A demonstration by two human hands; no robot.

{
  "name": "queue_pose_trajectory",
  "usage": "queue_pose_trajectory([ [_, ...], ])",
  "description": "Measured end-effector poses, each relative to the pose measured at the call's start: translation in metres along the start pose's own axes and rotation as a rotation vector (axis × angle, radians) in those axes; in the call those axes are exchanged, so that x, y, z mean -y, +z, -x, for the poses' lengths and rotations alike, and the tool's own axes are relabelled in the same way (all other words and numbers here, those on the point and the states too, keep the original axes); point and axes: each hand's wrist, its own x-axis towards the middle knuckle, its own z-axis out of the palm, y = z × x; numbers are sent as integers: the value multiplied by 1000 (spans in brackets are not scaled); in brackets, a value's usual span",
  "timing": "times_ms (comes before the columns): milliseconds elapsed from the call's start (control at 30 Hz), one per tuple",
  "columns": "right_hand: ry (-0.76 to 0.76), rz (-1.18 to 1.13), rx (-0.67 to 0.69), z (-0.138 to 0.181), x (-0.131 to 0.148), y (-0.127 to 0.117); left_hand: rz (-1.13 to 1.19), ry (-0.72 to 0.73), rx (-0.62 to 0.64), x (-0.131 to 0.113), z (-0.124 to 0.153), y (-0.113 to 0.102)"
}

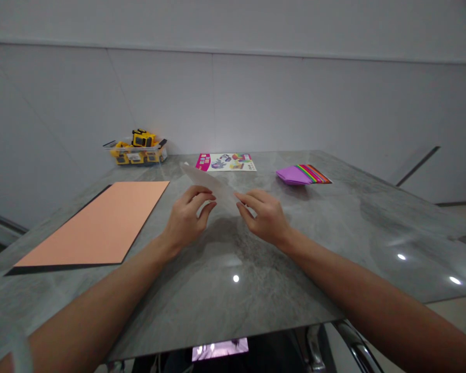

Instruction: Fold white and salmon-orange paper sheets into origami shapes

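Observation:
A thin whitish translucent sheet [213, 184], which looks like paper or a plastic sleeve, is held up tilted above the table. My left hand [188, 213] pinches its lower left edge between thumb and fingers. On the other side, my right hand [264, 215] has its thumb and fingertips closed on the sheet's right end. A short gap lies between the two hands. Left of my left hand lies a large orange sheet [101, 223] with a dark sheet or board [62, 269] showing beneath its edges.
On the grey marble-look table [233, 305], a clear plastic box [137, 154] of yellow toy vehicles stands back left. A printed colourful card [226, 162] lies at the back. Fanned coloured paper [303, 175], purple on top, is to the right. A lit screen [220, 349] shows below the front edge.

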Motion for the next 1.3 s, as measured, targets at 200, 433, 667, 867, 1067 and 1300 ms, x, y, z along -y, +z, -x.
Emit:
queue_pose_trajectory([
  [200, -6, 38, 89, 2, -2, -2, -107, 291, -182, -19, 3, -22],
  [433, -141, -24, 305, 5, -3, 2, -129, 189, 385, -16, 3, -28],
  [667, -150, -90, 559, 7, -8, 4, -64, 128, 759, 4, 12, -11],
  [867, -99, -108, 608, 6, -9, 4, -104, 108, 685, 12, 13, -4],
  [1067, -18, -49, 646, 6, -8, 5, -90, 149, 696, 16, 12, 2],
  [1300, 6, -60, 688, 2, 4, 12, -188, 206, 730, 9, 8, 5],
])
